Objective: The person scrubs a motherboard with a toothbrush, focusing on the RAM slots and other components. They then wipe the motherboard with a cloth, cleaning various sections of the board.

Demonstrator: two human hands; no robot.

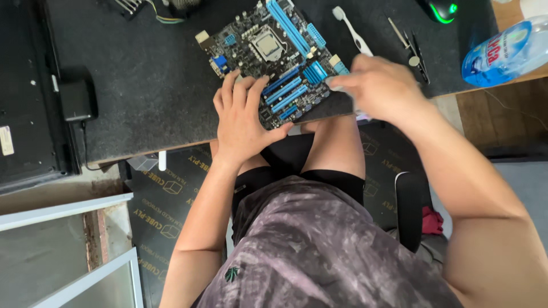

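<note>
A black circuit board (273, 54) with blue slots and a metal processor socket lies near the front edge of a dark mat (142, 85). My left hand (244, 117) rests flat on the board's near corner, fingers spread over the blue slots. My right hand (378, 86) is blurred at the board's right edge, fingers curled around something small and pale that I cannot make out. A white toothbrush (352, 29) lies just behind that hand.
Tweezers and a small tool (412, 48) lie right of the toothbrush. A plastic water bottle (505, 52) lies at the far right, a mouse with green light (442, 9) behind it. A black device (77, 98) and dark case (25, 91) sit left.
</note>
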